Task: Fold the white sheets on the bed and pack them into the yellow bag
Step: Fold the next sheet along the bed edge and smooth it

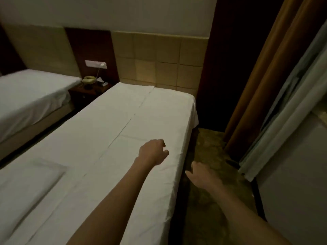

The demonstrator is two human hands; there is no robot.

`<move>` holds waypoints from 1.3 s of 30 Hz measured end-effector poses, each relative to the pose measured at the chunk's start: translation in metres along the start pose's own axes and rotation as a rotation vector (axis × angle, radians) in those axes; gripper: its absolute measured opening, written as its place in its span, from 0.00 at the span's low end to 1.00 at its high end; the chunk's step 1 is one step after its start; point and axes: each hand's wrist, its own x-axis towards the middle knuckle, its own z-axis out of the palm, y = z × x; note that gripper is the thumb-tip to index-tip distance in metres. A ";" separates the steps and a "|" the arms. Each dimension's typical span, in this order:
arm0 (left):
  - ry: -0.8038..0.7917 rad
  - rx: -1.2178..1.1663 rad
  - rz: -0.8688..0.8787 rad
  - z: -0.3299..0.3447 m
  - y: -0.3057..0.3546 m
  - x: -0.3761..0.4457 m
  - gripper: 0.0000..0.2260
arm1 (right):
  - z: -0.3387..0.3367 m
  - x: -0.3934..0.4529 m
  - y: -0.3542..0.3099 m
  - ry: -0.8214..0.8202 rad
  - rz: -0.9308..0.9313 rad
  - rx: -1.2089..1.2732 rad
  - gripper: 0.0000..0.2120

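Fingers loosely curled, grasping nothing: left hand over white sheet; right hand spread beside bed edge.

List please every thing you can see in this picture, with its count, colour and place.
bed: 1, white sheets spread flat, centre
folded sheet: 1, white, on bed, lower left
second bed: 1, white, left
nightstand: 1, dark wood, between beds
telephone: 1, pale yellowish, on nightstand
wall plate: 1, white, above nightstand
headboard panels: several, beige, behind bed
curtains: brown and pale, right
left hand: 1, above sheet, fingers loosely curled
right hand: 1, beside bed edge, fingers straight
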 end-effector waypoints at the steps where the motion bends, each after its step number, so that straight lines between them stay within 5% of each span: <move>1: 0.019 -0.018 -0.024 -0.001 0.006 0.009 0.17 | -0.002 0.010 0.003 -0.026 -0.020 -0.031 0.22; 10: -0.028 -0.079 -0.315 0.046 -0.024 0.013 0.17 | -0.006 0.068 -0.039 -0.105 -0.375 -0.224 0.21; 25: -0.263 -0.288 -0.870 0.170 -0.168 -0.132 0.18 | 0.040 0.038 -0.266 -0.060 -1.005 -0.210 0.22; 34: 0.114 -0.471 -1.262 0.186 -0.251 -0.206 0.15 | 0.238 0.008 -0.233 -0.521 -1.201 -0.590 0.21; 39: 0.240 -0.713 -1.532 0.269 -0.233 -0.269 0.14 | 0.324 -0.014 -0.192 -0.716 -1.311 -0.758 0.22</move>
